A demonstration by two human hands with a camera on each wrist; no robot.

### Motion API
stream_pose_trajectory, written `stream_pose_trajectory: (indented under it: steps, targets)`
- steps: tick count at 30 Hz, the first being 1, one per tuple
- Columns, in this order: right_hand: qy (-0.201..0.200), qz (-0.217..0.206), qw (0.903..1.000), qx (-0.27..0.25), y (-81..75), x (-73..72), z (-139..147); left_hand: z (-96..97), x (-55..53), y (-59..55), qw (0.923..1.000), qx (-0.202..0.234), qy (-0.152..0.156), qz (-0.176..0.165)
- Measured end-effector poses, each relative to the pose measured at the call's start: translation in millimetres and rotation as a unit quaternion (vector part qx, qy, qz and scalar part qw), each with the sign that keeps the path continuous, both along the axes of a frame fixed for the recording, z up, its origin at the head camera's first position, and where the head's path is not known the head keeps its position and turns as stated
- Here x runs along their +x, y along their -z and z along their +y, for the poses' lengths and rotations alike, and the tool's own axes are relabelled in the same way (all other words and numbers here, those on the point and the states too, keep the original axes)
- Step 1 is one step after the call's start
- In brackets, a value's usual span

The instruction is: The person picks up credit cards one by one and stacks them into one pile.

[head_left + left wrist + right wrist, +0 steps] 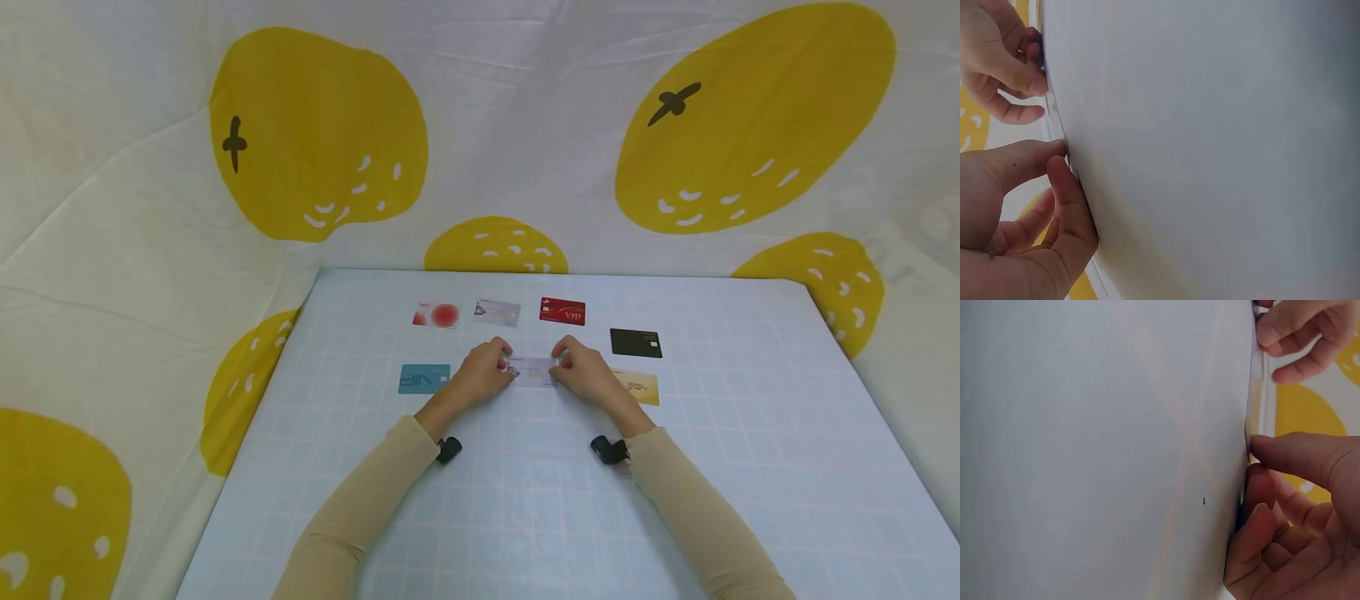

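A pale lavender card lies in the middle of the table, between both hands. My left hand holds its left edge with thumb and fingertips. At the right edge my right hand holds the same card, fingers curled. In the left wrist view the left thumb touches the card's thin edge, close to the tabletop. The right thumb meets the edge likewise in the right wrist view. Most of the card's face is hidden from both wrist views.
A teal VIP card lies left; a gold card, partly behind the right wrist, and a black card lie right. Behind are a white card with a red circle, another lavender card and a red VIP card.
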State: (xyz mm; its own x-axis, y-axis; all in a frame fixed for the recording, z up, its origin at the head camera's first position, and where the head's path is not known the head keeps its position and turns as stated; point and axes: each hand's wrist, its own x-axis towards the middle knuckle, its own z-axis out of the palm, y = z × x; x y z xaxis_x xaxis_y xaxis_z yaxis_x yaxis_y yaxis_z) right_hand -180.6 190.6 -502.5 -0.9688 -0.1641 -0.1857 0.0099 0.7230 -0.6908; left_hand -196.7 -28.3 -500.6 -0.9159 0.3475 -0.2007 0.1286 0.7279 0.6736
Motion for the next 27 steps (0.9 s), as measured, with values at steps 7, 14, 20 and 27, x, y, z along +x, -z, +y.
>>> stream_pose_trajectory:
  steps: [7,14,20,27]
  targets:
    - [0.007,-0.006,1.0,-0.003,0.3,-0.7,2,-1.6,1.1,-1.1,1.0,0.005,0.0,-0.006]
    - [0.031,-0.015,0.9993,-0.016,-3.1,-0.1,2,-7.1,4.7,-4.4,0.9997,0.022,-0.007,-0.008]
    - [0.036,-0.007,0.9989,-0.03,-16.9,10.2,-5,-17.5,14.6,-7.4,0.9987,0.048,-0.013,0.003]
    - [0.027,0.02,0.9986,-0.04,-30.8,28.1,-13,-35.0,33.7,-14.4,0.9946,0.096,-0.033,0.022]
